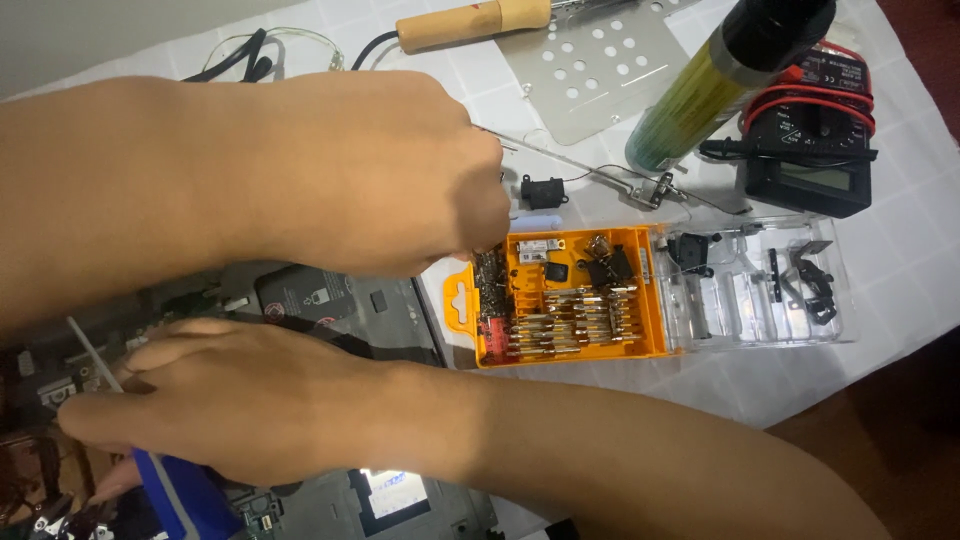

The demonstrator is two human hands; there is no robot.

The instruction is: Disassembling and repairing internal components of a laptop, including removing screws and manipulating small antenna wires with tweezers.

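Overhead: left hand point(390, 170) reaching across, fingertips pinched together over the orange bit case point(565, 295), left end. Right hand point(230, 400) clamped around a blue-handled screwdriver point(175, 495), shaft up past the thumb, above an opened laptop point(340, 310). White tablecloth point(900, 250) beneath; multimeter point(815, 140), soldering iron point(470, 20) crowding the far edge.

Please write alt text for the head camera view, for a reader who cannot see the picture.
Seen from above, the left hand reaches into an orange bit case with an open clear lid, while the right hand holds a blue-handled screwdriver over an opened electronic device. A multimeter, a perforated metal plate and a wooden-handled tool lie on the white cloth.
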